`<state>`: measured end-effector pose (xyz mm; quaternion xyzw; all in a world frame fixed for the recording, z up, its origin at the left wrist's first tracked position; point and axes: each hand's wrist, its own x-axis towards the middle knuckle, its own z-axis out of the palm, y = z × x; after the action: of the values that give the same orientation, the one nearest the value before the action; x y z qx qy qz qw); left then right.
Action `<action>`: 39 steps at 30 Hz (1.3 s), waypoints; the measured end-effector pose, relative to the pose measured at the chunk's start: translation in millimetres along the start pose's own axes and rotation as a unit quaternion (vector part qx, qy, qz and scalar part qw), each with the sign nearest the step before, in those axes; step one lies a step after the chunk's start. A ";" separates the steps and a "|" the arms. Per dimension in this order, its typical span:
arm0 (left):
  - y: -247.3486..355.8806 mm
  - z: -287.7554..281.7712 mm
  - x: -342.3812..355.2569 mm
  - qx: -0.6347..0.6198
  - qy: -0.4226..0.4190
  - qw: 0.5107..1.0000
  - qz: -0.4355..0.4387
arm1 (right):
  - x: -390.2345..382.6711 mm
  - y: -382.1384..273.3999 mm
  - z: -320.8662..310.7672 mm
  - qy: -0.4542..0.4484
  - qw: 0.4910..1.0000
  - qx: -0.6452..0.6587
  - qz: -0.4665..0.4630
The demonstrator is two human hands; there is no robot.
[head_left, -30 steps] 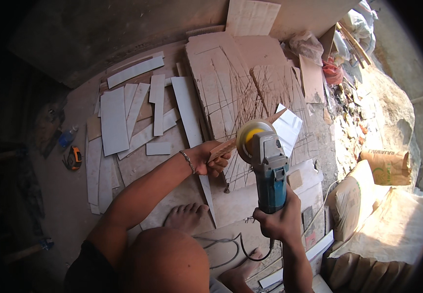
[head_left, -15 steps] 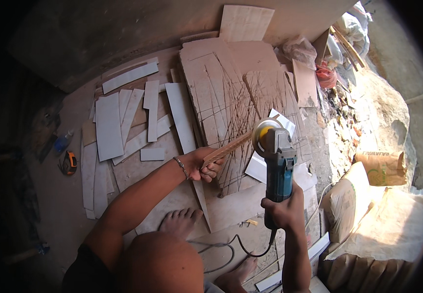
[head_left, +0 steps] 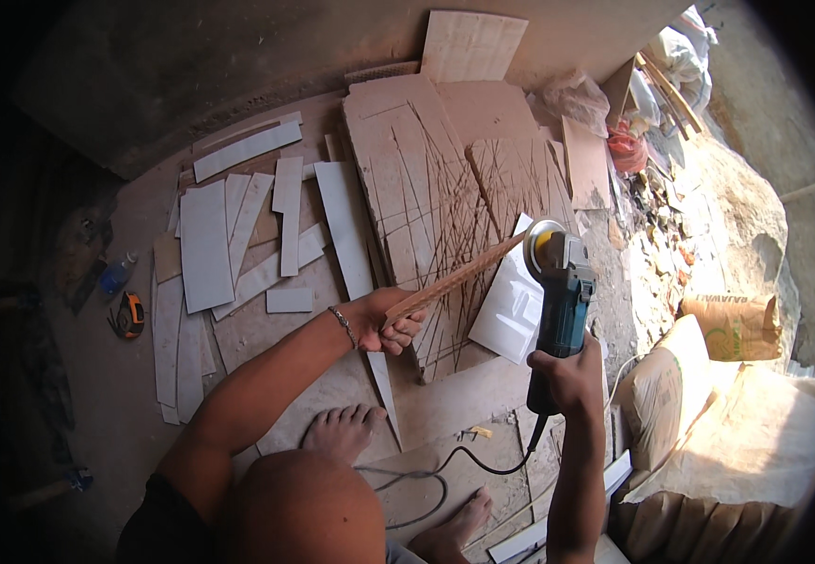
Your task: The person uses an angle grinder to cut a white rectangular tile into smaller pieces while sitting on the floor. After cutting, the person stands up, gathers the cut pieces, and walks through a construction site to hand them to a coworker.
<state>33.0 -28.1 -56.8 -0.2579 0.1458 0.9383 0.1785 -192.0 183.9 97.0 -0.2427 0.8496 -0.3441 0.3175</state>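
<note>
My left hand [head_left: 391, 322] is closed on a long, narrow tile strip [head_left: 454, 277], brown on its visible side, angled up to the right. My right hand [head_left: 565, 374] grips a teal and black angle grinder [head_left: 560, 310] by its handle. Its cutting disc [head_left: 537, 246], with a yellow centre, is at the strip's far end; whether they touch I cannot tell. Below them a white tile piece [head_left: 506, 310] lies on a slab [head_left: 403, 188] crisscrossed with cut lines. The power cord [head_left: 469, 451] loops down between my bare feet.
Cut tile pieces [head_left: 205, 244], a blue bottle [head_left: 118, 273] and an orange tape measure [head_left: 128, 315] lie at left. A square tile [head_left: 473, 42] leans on the wall behind. Rubble [head_left: 675, 226], plastic bags [head_left: 581, 94] and paper sacks [head_left: 727, 324] are on the right.
The grinder has moved right and a little up, so its disc has gone toward the strip's far end. My left hand has shifted slightly left and down with the strip.
</note>
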 end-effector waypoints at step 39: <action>-75.3 105.9 -15.0 0.536 0.085 0.828 0.140 | -58.9 19.7 31.9 0.018 0.980 0.191 0.052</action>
<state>30.2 74.0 24.8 -0.1774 0.6749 0.7020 0.1424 -133.1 220.1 86.5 -0.1264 0.7854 -0.4875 0.3599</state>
